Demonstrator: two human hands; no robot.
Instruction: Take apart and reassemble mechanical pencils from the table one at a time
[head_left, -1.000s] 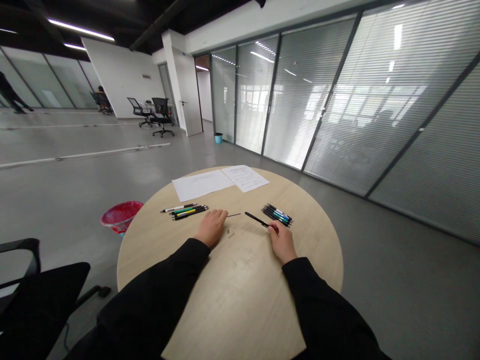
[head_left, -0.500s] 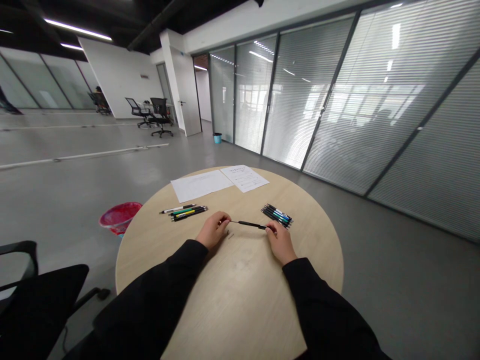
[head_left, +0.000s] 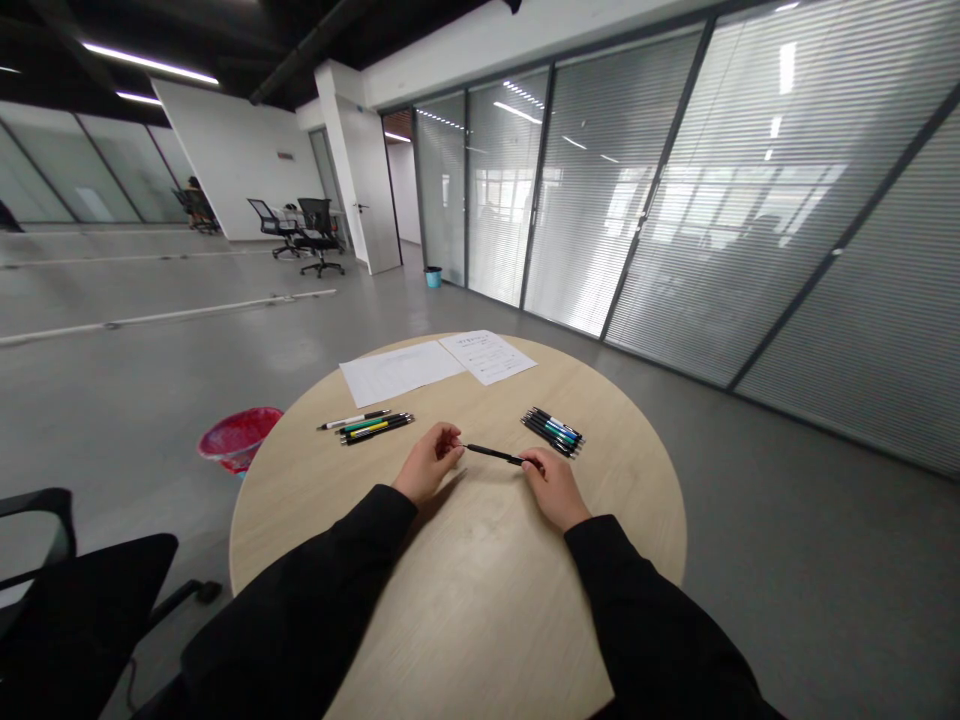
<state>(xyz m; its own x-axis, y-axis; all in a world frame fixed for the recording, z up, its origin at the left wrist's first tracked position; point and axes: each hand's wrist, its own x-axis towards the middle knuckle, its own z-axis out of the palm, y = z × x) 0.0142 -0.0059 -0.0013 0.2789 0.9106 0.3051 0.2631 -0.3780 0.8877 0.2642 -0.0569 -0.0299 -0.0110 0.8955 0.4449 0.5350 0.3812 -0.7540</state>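
Observation:
A black pen is stretched between my hands above the round wooden table. My right hand pinches its right end. At the pen's thin left tip, the fingers of my left hand are closed; whatever small part they grip is too small to make out. Several pens, with white, green and yellow parts, lie to the left of my left hand. Beyond my right hand lies another group of several pens, dark with blue and green parts.
Two paper sheets, one plain and one printed, lie at the table's far edge. A red-lined bin stands on the floor at the left, with a black chair nearer to me.
The pen and my right hand have moved slightly left, so the gap between my hands is smaller. The thin length showing at the pen's left end looks shorter.

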